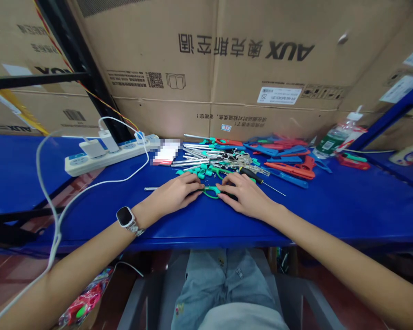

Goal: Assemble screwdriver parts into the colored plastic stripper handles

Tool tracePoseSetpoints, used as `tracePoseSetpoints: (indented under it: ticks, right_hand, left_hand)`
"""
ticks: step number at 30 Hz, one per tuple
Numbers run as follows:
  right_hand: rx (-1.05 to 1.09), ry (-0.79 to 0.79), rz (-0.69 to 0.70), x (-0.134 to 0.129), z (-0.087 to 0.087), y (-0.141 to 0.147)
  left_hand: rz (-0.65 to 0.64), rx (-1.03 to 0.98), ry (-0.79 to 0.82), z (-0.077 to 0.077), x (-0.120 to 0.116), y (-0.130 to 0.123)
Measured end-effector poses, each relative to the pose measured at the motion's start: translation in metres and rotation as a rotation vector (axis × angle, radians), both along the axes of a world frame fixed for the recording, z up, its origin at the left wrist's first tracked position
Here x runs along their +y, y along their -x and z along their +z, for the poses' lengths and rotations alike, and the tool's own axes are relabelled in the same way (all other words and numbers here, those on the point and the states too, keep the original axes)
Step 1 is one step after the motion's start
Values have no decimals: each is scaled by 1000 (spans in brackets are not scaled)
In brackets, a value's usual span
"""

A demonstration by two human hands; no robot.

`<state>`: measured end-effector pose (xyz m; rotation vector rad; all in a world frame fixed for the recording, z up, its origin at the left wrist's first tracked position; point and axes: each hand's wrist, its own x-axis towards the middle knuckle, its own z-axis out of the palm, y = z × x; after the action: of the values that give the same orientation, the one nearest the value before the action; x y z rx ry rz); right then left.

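Observation:
Low over the blue table, my left hand pinches the left side of a green part with a loop; a thin metal rod sticks out to the left beyond it. The fingers of my right hand are closed on the right side of the same green part. Just behind both hands lie small teal pieces and a pile of metal rods. A screwdriver with a black and yellow handle rests behind my right hand.
Red handles and blue handles are heaped at the back right, near a bottle with a green label. A white power strip with a trailing cable lies at the left. Cardboard boxes stand behind.

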<state>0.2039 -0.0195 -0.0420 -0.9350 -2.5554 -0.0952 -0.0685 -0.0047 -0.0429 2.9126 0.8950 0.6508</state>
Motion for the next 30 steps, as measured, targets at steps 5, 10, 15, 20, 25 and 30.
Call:
tracePoseSetpoints:
  ticks: [5, 10, 15, 20, 25, 30]
  right_hand:
    - [7, 19, 0, 0, 1, 1]
    - [15, 57, -18, -1, 9, 4]
    - [1, 34, -43, 4, 21, 20]
    - [-43, 29, 72, 15, 21, 44]
    - [-75, 10, 91, 17, 12, 52]
    - [-25, 27, 97, 16, 7, 51]
  left_hand:
    - [90, -96, 161, 3, 3, 11]
    - [83, -77, 204, 6, 3, 18]
    - [124, -73, 195, 7, 2, 21]
    - [79, -71, 178, 6, 3, 23]
    - [81, -102, 154, 5, 2, 21]
    - [115, -104, 145, 4, -1, 16]
